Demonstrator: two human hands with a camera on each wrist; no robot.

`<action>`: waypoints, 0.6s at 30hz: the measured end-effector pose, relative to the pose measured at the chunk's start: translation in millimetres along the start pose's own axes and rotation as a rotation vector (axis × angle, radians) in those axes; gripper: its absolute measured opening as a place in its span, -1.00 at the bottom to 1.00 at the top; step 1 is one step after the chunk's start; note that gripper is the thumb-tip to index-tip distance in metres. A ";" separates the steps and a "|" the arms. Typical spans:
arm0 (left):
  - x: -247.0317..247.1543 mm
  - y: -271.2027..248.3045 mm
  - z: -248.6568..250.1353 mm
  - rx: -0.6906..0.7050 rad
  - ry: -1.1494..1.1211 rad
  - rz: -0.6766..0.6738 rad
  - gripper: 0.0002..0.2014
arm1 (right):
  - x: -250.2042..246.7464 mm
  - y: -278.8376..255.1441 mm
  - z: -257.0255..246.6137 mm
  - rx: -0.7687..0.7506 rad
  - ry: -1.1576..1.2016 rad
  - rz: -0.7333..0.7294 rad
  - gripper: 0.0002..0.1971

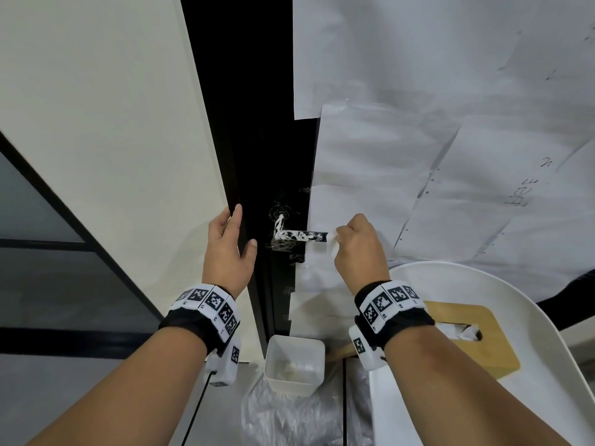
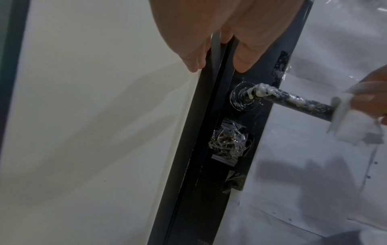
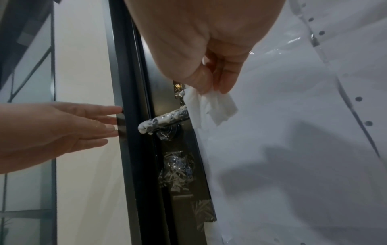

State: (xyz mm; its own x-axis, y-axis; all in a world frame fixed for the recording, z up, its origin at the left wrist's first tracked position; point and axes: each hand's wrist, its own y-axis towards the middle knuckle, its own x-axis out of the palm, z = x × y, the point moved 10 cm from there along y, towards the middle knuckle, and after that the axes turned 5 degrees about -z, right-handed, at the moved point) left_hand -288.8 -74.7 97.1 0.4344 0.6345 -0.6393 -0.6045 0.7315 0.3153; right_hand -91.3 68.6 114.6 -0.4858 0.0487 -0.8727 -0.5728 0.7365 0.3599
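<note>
At the white-smeared door handle [image 1: 301, 235], a tissue [image 3: 211, 107] is pinched by the right hand [image 1: 359, 249], seemingly for wiping — the door [image 1: 283, 175] apparently steadied by the straight-fingered left hand [image 1: 230, 249].

The left hand [image 2: 220, 24] is seen at the top, its fingers [image 2: 193, 61] laid straight against the black metal door edge [image 2: 209, 132], the thumb set on the door's face. Below, a black lever door handle [image 2: 293, 101] smeared with white paste is wrapped at its free end in a crumpled white tissue [image 2: 353, 127], which is pinched by the right hand [image 2: 372, 97]. Crumpled clear plastic film [image 2: 228, 142] is taped just beneath the handle.
</note>
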 end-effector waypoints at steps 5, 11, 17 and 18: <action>-0.2 0.3 0.7 0.007 0.002 -0.001 -0.35 | 10.0 -1.3 -11.7 -0.017 -0.025 -0.077 -0.80; -0.1 0.8 0.6 0.015 0.002 -0.010 -0.34 | 2.1 1.1 -4.4 0.004 -0.010 -0.015 -0.83; -0.9 0.4 0.4 0.017 0.004 0.004 -0.36 | 14.5 2.4 -22.3 -0.068 -0.017 -0.097 -0.71; -1.6 0.7 0.2 0.017 0.005 0.011 -0.37 | 14.2 2.4 -20.7 -0.071 -0.016 -0.103 -0.71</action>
State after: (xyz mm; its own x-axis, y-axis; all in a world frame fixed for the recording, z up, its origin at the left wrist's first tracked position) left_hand -289.8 -75.2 98.5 0.4244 0.6409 -0.6396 -0.5975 0.7290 0.3339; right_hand -113.2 57.1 109.9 -0.4118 -0.0134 -0.9112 -0.6646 0.6885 0.2903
